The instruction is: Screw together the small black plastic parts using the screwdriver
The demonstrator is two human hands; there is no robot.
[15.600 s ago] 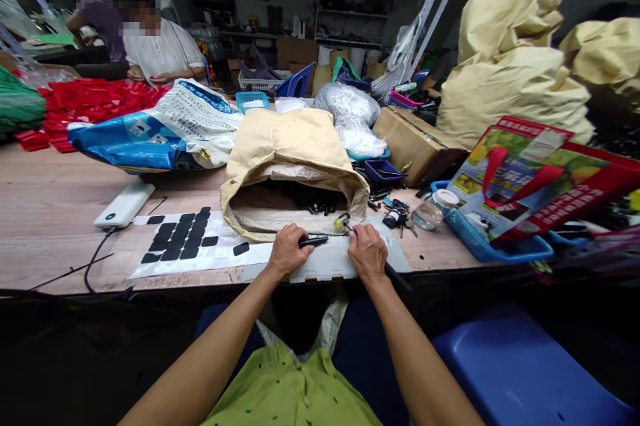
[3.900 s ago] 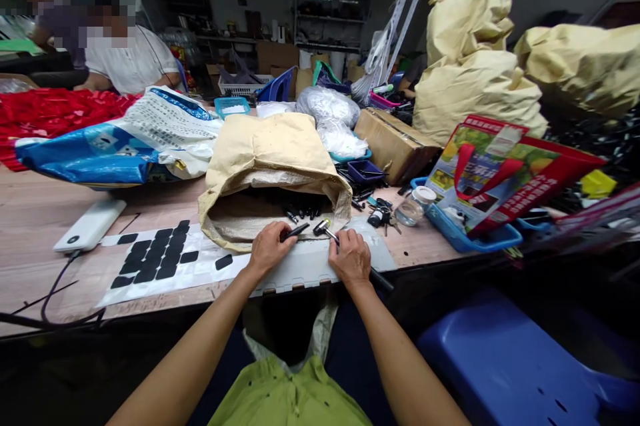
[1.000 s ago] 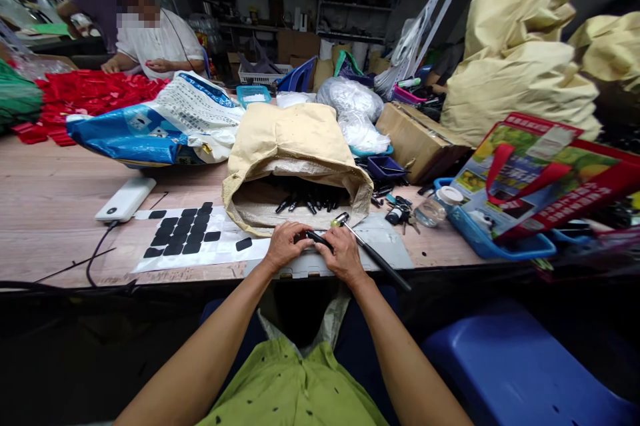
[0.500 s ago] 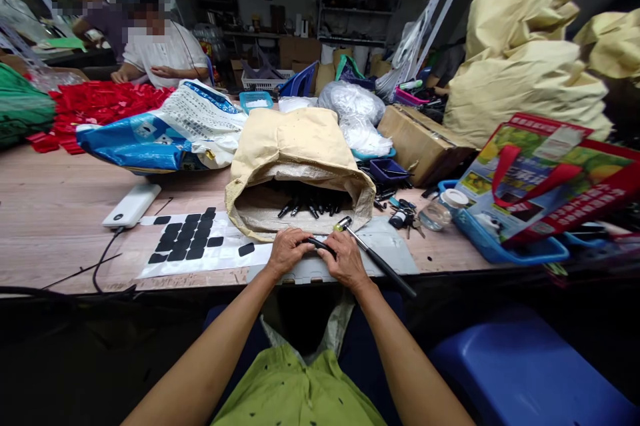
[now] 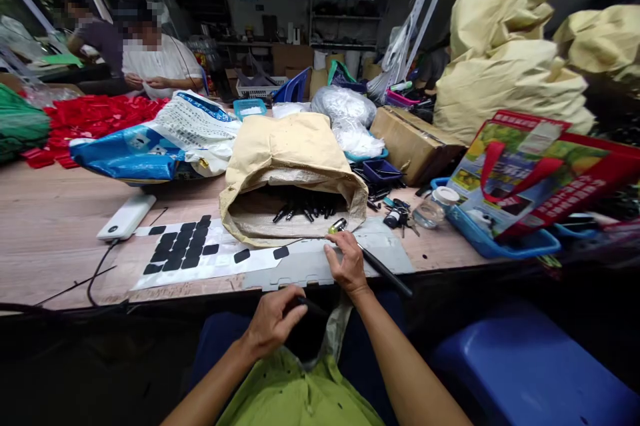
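Note:
My left hand [image 5: 273, 321] is below the table edge, over my lap, closed on a slim black part [image 5: 306, 306]. My right hand [image 5: 345, 262] lies on the grey plate [image 5: 310, 269] at the table's front. Its fingers are loosely stretched beside the handle of a small hammer [image 5: 373, 263], whose head points at the open tan sack [image 5: 293, 159]. More black parts [image 5: 300, 213] lie inside the sack's mouth. A loose black pad [image 5: 281, 253] lies on the plate to the left of my right hand.
A white sheet with several black pads [image 5: 183, 247] and a white power bank [image 5: 126, 217] lie to the left. Keys [image 5: 397, 216], a jar [image 5: 434, 205], a blue basket [image 5: 480, 239] with a red bag and a cardboard box [image 5: 410, 139] stand right. Two people sit far left.
My left hand has pulled the black part off the plate and down over my lap. My right hand let go of it and moved next to the hammer. A black pad now shows on the plate.

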